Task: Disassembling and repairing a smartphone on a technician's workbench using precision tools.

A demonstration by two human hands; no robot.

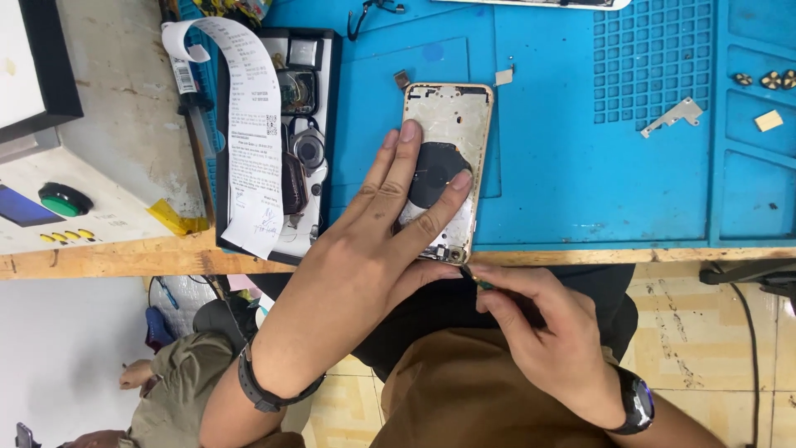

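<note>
The opened phone shell (444,170) is laid on the blue mat (580,166) of the desk (124,253), its long axis pointing away from the hands. It is pressed flat by the spread left hand (381,241); its gold rim and black round coil are seen. At its near end, a thin tool (474,278) is pinched by the right hand (539,332).

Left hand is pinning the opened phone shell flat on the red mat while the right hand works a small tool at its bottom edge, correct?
Not quite: the head view shows the mat is blue, not red. The left hand does pin the phone shell, and the right hand works a small tool at its bottom edge.
</note>
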